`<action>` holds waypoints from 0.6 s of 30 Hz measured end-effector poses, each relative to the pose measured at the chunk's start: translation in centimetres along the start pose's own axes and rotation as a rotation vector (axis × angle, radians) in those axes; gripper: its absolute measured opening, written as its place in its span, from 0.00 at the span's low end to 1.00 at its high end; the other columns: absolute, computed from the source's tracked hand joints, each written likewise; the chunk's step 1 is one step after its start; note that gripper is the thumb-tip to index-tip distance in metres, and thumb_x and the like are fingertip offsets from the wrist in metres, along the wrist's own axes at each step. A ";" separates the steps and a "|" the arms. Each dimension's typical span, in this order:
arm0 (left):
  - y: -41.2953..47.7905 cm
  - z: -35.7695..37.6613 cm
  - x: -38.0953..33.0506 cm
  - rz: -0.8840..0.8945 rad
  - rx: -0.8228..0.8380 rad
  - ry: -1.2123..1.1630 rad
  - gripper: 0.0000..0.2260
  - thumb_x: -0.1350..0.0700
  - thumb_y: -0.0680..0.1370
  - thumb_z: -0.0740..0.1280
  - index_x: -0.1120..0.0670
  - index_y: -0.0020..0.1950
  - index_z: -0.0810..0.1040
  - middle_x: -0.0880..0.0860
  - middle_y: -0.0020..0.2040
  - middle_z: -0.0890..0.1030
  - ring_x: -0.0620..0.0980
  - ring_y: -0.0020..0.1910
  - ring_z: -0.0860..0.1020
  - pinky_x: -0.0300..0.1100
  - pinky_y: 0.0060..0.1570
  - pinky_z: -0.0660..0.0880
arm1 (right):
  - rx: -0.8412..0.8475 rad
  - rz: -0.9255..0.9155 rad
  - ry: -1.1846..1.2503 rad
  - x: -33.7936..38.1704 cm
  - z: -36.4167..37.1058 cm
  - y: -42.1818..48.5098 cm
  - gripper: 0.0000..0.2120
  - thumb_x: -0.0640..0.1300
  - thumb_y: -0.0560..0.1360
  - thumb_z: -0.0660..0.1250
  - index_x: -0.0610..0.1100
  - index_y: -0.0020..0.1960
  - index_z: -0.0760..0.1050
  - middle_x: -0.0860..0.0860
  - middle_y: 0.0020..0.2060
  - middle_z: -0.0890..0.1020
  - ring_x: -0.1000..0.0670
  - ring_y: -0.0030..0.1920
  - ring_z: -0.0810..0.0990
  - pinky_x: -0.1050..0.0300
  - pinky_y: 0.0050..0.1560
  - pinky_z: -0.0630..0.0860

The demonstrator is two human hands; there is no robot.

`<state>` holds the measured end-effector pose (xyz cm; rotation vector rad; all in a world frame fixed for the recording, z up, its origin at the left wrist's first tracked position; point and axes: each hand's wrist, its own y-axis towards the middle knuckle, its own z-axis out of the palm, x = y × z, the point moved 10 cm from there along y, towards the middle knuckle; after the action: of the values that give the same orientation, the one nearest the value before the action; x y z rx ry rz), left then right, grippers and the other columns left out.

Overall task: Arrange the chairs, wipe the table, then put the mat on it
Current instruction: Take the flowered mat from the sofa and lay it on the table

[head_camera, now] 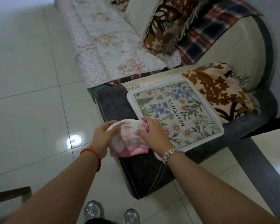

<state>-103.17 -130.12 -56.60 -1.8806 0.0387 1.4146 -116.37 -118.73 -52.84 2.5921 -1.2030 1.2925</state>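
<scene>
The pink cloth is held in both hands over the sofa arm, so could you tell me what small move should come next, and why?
Probably lift the pink cloth clear: both the left hand and right hand grip it bunched, partly over the floral mat.

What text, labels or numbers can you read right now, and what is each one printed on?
"BEAUTIFUL": dark capital letters running down the middle of the floral mat, which lies on the dark sofa arm.

Nothing else is readable: the pink-and-white cloth held in the left hand and right hand, the blankets and the shoes show no legible text.
</scene>
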 end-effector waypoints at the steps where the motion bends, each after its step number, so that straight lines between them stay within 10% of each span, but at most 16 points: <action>1: 1.0 -0.1 -0.1 0.019 -0.058 0.014 0.05 0.63 0.75 0.65 0.55 0.48 0.78 0.56 0.45 0.79 0.55 0.48 0.76 0.44 0.40 0.75 | 0.003 -0.009 -0.020 -0.7 0.1 1.0 0.23 0.43 0.74 0.63 0.46 0.68 0.65 0.48 0.63 0.71 0.48 0.59 0.74 0.51 0.60 0.72; 9: 6.2 1.6 -2.5 0.089 -0.165 0.886 0.09 0.56 0.74 0.61 0.51 0.46 0.80 0.56 0.52 0.80 0.59 0.53 0.74 0.51 0.55 0.73 | -0.182 -0.063 -0.114 -3.0 -4.0 5.7 0.17 0.43 0.76 0.62 0.46 0.64 0.70 0.51 0.58 0.76 0.51 0.57 0.73 0.55 0.57 0.73; 18: 11.0 8.8 -3.6 0.001 -0.041 0.723 0.16 0.40 0.70 0.68 0.51 0.33 0.71 0.60 0.49 0.82 0.63 0.54 0.77 0.59 0.63 0.67 | -0.329 0.287 -0.373 -14.7 -16.1 8.4 0.29 0.54 0.74 0.65 0.48 0.71 0.61 0.44 0.68 0.65 0.42 0.68 0.62 0.45 0.68 0.61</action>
<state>-116.57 -134.16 -60.47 -2.3285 0.3624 0.6731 -138.03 -110.19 -54.81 2.5440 -1.7262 0.5667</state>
